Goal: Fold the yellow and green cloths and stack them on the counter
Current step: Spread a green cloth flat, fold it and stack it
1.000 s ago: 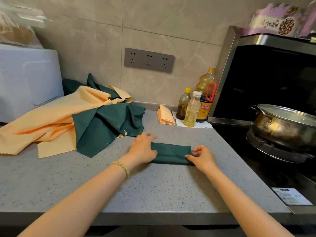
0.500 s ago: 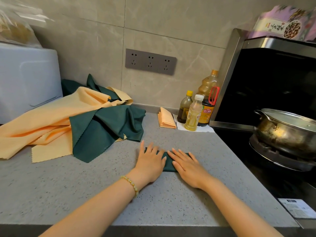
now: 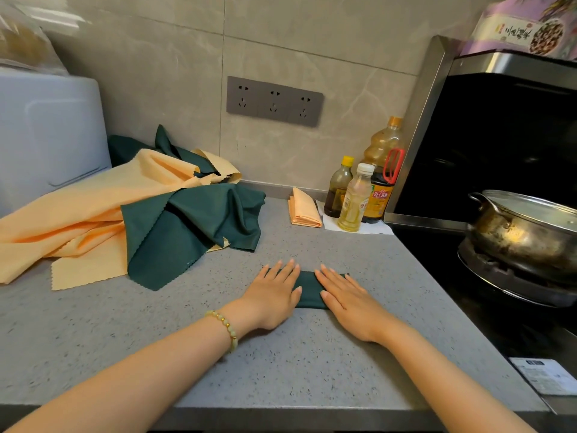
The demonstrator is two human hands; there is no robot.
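The person is wearing a slim bracelet of round pale-green and small gold beads (image 3: 223,328) around the left wrist, sitting at seven o'clock from the left hand (image 3: 271,295). Both forearms (image 3: 140,379) are showing bare. The nails on the right hand (image 3: 346,300) are looking short, perhaps unpainted.

Kitchen corner: a grey speckled counter (image 3: 281,354) fills the field from 4 to 9 o'clock and meets a wall (image 3: 156,73) of large beige marbled tiles, which carries a grey three-outlet socket panel (image 3: 274,101) at 12 o'clock. A white appliance (image 3: 46,135) stands at 10 o'clock. At 3 o'clock a steel pot (image 3: 524,232) sits on a black stove (image 3: 468,307) before a dark, steel-edged back panel (image 3: 499,145), with three bottles (image 3: 354,198) at 1 o'clock near the wall.
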